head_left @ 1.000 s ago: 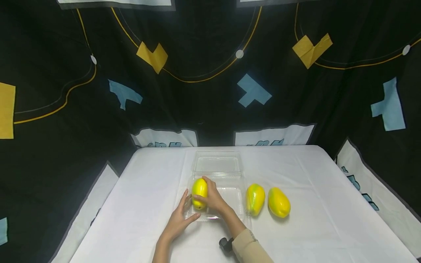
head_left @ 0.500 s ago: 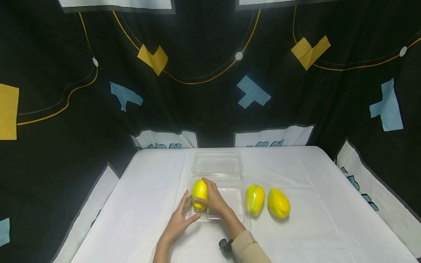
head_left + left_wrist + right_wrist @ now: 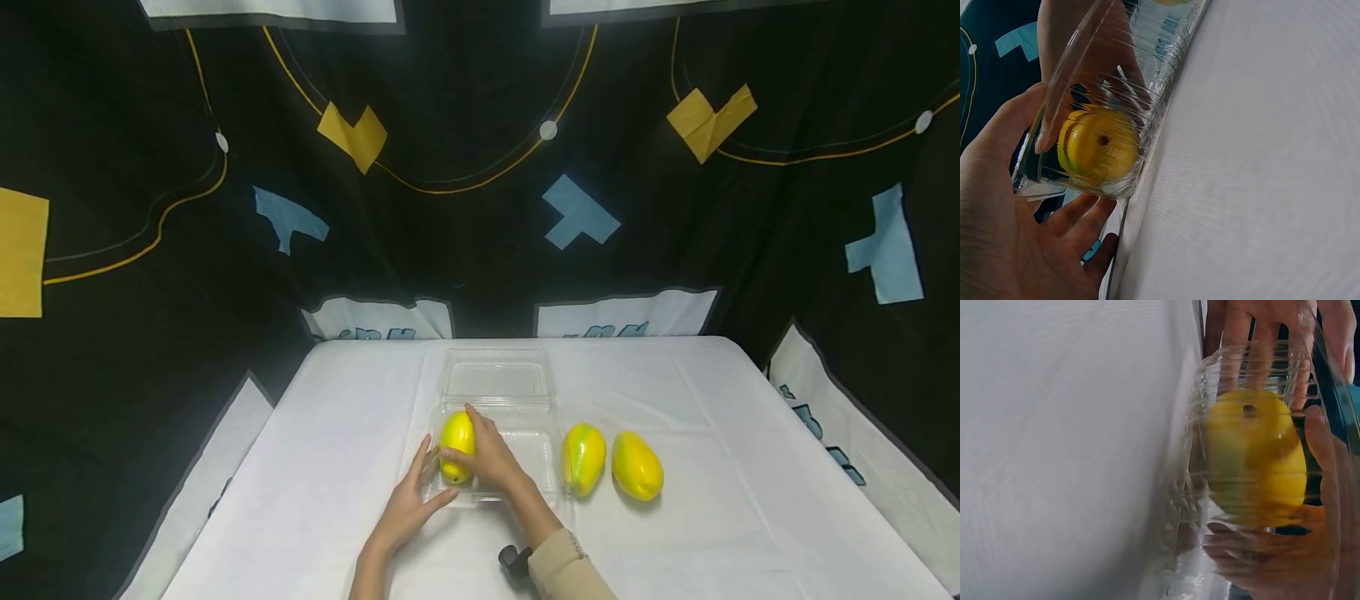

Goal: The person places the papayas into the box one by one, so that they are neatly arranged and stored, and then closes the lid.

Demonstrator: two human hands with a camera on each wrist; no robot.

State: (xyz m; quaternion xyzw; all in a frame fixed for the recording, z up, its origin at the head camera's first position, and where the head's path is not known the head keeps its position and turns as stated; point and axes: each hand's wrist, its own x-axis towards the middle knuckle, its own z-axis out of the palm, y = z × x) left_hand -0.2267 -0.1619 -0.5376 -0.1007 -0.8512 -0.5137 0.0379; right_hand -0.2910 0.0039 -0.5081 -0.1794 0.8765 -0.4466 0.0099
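Note:
A clear plastic clamshell container (image 3: 534, 450) lies open on the table, lid (image 3: 497, 373) folded back. My right hand (image 3: 491, 458) grips an oval yellow fruit (image 3: 454, 433), mango-like with green streaks, in the left part of its base. The thumb lies on the near side of the fruit, fingers over its far right side. My left hand (image 3: 405, 504) spans the container's near left corner, thumb and fingers spread and fairly straight. Through the clear wall, the left wrist view shows the held fruit (image 3: 1104, 147) with its dark end spot, and the right wrist view shows the fruit (image 3: 1257, 462) too.
Two more yellow fruits stand right of the container: a green-streaked fruit (image 3: 583, 460) near its side, and a plainer yellow fruit (image 3: 637, 467) farther right. A white cloth covers the table (image 3: 720, 533). Black fabric (image 3: 465, 250) with yellow and blue patches hangs behind.
The head view has shifted very slightly. Hands, container and fruits keep their places relative to each other.

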